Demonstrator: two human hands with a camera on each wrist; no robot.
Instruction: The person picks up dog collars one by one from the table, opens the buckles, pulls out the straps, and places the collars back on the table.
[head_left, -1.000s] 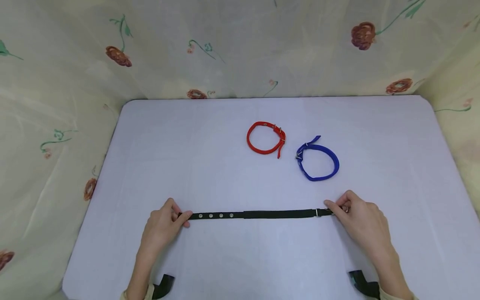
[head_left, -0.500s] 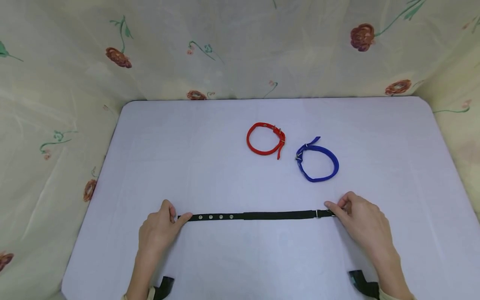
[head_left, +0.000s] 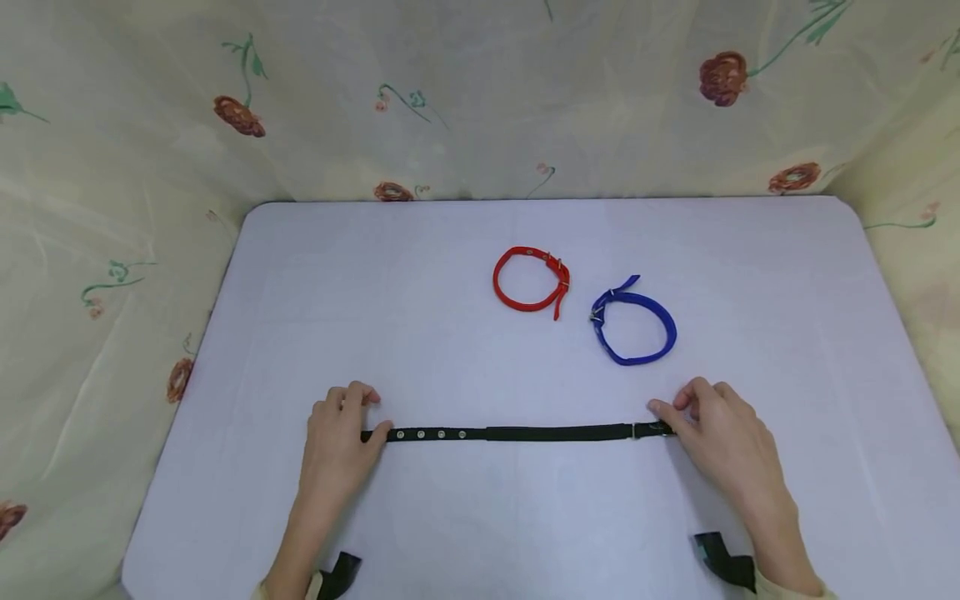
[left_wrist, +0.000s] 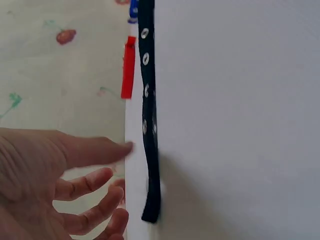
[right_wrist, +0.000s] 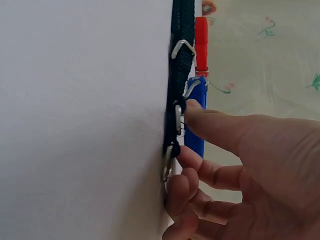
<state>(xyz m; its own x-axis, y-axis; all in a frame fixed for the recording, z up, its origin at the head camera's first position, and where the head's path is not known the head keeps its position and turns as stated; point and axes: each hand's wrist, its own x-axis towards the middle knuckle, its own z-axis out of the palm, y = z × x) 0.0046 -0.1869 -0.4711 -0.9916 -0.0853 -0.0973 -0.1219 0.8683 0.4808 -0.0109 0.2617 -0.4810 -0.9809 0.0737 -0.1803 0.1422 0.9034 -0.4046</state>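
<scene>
Since half a second ago the left hand (head_left: 336,437) has slid a little inward and away from the person, its fingers now spread out beyond the black strap (head_left: 555,433). That strap has hardly budged, and the right hand (head_left: 723,429) sits almost where it was.

From where I stand, the strap lies straight across the white table (head_left: 480,517), roughly parallel to the far edge but closer to the near one. Its row of eyelets (head_left: 441,434) is toward the table's left edge, its metal loop (head_left: 633,431) toward the right.

The left hand has let go: from the left wrist, the thumb stands clear beside the strap's plain end and the fingers bend loosely. At the other end, the right hand's thumb and bent fingers are right up against the metal fittings (right_wrist: 178,120); whether they pinch anything I can't tell.

Toward the far edge, near its middle, lies a red band (head_left: 525,307) fastened into a ring. Just beside it, nearer the right edge, is a blue band (head_left: 671,333), likewise looped, its tail pointing at the far edge. Flowered cloth (head_left: 480,83) hangs behind the table.
</scene>
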